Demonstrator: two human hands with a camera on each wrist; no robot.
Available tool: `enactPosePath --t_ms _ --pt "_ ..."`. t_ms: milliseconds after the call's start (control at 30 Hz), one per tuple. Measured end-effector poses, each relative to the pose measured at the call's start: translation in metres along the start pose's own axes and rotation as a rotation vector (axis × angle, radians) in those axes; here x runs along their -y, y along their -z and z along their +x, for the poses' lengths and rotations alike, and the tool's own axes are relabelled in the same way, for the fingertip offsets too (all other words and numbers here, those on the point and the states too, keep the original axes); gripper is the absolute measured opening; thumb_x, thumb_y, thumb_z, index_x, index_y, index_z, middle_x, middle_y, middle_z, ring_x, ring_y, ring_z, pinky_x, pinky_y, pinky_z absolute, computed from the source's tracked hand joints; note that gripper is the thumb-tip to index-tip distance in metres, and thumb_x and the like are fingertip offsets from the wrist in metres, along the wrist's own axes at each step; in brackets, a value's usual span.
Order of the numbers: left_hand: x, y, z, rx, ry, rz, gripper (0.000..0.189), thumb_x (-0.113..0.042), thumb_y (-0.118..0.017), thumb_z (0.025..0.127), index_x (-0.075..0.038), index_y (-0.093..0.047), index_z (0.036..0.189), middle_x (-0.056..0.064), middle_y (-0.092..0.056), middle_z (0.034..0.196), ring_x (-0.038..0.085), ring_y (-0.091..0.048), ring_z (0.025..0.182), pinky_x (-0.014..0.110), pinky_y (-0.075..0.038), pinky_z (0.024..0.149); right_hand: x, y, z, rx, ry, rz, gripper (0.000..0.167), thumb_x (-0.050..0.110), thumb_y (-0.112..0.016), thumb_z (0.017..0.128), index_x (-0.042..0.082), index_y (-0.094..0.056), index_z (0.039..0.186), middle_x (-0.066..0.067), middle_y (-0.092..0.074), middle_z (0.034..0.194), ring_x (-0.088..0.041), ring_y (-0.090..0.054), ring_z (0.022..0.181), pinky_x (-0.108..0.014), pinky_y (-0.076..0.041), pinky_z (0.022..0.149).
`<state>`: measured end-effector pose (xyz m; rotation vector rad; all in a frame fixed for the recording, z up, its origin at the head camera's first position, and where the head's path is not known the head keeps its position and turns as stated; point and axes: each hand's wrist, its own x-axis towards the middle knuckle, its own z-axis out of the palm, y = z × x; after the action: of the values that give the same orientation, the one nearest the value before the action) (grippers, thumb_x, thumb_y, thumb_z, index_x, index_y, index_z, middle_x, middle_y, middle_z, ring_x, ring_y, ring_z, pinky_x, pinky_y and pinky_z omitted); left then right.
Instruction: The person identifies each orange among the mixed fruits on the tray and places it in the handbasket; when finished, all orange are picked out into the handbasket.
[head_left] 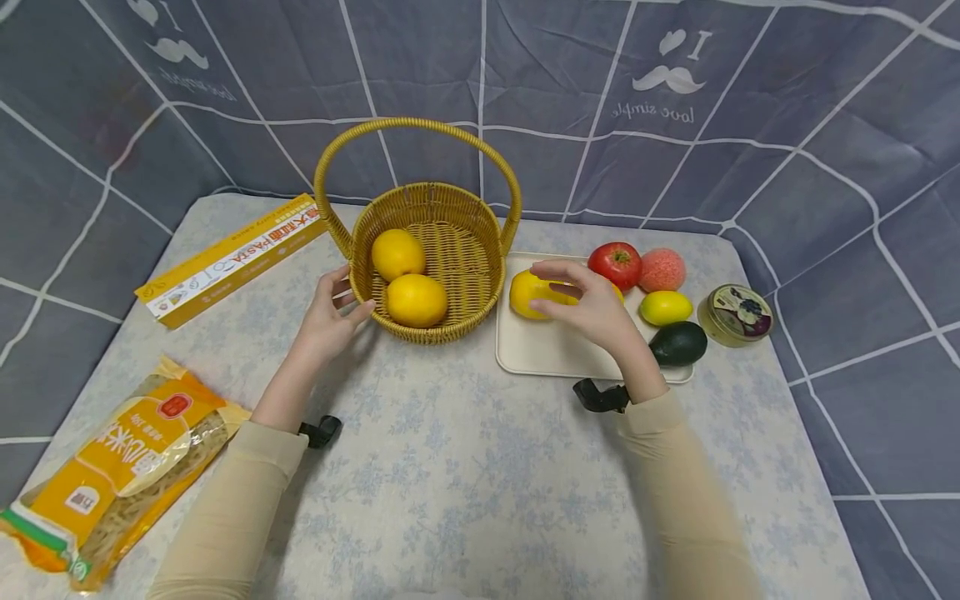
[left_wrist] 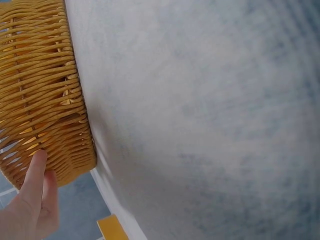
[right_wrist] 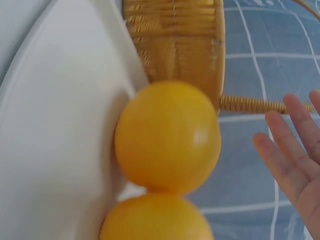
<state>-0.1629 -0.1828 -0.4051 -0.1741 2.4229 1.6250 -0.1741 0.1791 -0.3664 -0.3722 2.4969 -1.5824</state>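
My left hand (head_left: 330,315) rests its fingers against the left side of a woven basket (head_left: 468,321) with a tall arched handle. In the left wrist view, a fingertip lies on the basket's weave (left_wrist: 45,90). Two oranges, an upper orange (head_left: 397,253) and a lower orange (head_left: 417,301), sit inside it on the left. My right hand (head_left: 592,304) hovers over a cream tray (head_left: 540,354), its fingers spread and holding nothing. Beneath it is an orange (right_wrist: 167,137), with a second orange (right_wrist: 157,220) right beside it, mostly covered by the hand in the head view.
Also on the tray are a red apple or pomegranate (head_left: 617,265), a pink round fruit (head_left: 663,271), a lemon (head_left: 666,308) and an avocado (head_left: 678,343). A round tin (head_left: 736,315) stands to the right. Leftward lie a pasta box (head_left: 232,262) and a noodle bag (head_left: 127,475).
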Motion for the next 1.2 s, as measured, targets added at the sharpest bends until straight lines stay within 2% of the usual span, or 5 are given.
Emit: enactPosePath --t_ms 433,667,900,1200 --pt "-0.001 0.000 -0.002 -0.009 0.001 -0.017 0.076 -0.018 -0.055 0.101 -0.014 -0.006 0.159 0.019 -0.023 0.158 0.035 -0.030 0.146 0.048 -0.042 0.113 -0.026 0.040 -0.014 -0.156 -0.051 -0.076 0.048 0.021 -0.075 0.089 0.007 -0.059 0.133 -0.017 -0.061 0.132 -0.031 -0.053 0.127 -0.043 -0.037 0.117" --pt "0.000 0.000 -0.001 -0.014 0.013 -0.005 0.075 -0.018 -0.055 0.101 -0.014 -0.007 0.159 0.019 -0.024 0.158 0.034 -0.030 0.146 0.049 -0.042 0.112 -0.038 0.046 -0.011 -0.153 -0.088 -0.132 0.052 0.023 -0.075 0.089 0.006 -0.057 0.135 -0.017 -0.059 0.134 -0.032 -0.049 0.131 -0.047 -0.034 0.118" --pt "-0.001 0.000 -0.001 -0.010 0.006 -0.015 0.075 -0.017 -0.055 0.101 -0.014 -0.007 0.159 0.019 -0.023 0.158 0.034 -0.030 0.146 0.047 -0.042 0.112 -0.042 0.048 -0.011 -0.144 -0.181 -0.223 0.063 0.032 -0.075 0.089 0.008 -0.052 0.142 -0.014 -0.051 0.145 -0.035 -0.042 0.136 -0.053 -0.032 0.117" --pt "-0.001 0.000 -0.001 -0.010 0.005 -0.015 0.076 -0.017 -0.055 0.101 -0.014 -0.006 0.159 0.019 -0.023 0.158 0.035 -0.029 0.146 0.048 -0.042 0.112 -0.054 0.049 -0.006 -0.117 -0.230 -0.336 0.070 0.033 -0.074 0.089 0.007 -0.044 0.147 -0.017 -0.044 0.150 -0.038 -0.040 0.136 -0.056 -0.033 0.116"
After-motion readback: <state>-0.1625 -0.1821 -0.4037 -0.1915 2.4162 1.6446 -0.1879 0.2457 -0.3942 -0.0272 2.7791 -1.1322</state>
